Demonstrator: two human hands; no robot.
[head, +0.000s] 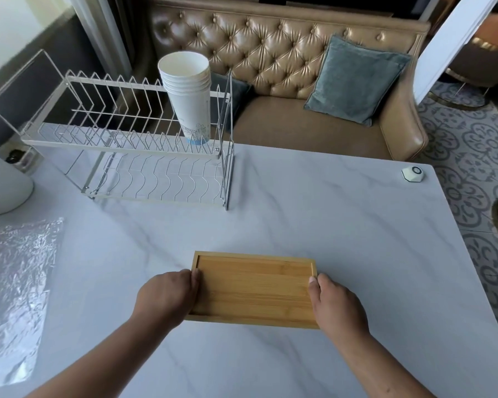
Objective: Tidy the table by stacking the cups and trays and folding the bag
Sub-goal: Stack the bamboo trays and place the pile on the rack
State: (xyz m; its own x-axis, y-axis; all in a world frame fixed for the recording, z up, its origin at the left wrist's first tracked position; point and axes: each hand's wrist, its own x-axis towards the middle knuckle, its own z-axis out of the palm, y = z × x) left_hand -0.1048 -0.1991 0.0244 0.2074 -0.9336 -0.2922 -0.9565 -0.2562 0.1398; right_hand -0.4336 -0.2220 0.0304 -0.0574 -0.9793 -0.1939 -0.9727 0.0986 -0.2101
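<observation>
Tray step in hand. Both hands grip the bamboo tray (255, 290) at its short ends: left hand (167, 297) closed over the left rim, thumb on top; right hand (335, 304) closed over the right rim, thumb against the edge. Tray sits near the front centre of the marble table (342, 225); whether it rests flat or is just lifted, cannot tell. Whether it is one tray or several stacked, cannot tell either.

Tray looks shallow, rectangular, pale golden wood with a raised lip and banded grain. Rigid, so it should carry level held at both ends.

Paper cups (189, 96) already nested, standing on the upper tier of the wire dish rack (127, 133), well apart from the tray. Clear plastic bag (18, 282) lies flat and crinkled at the table's left edge, seemingly not folded.

Next move, likely: place the tray squarely, release, then reach left for the bag.
</observation>
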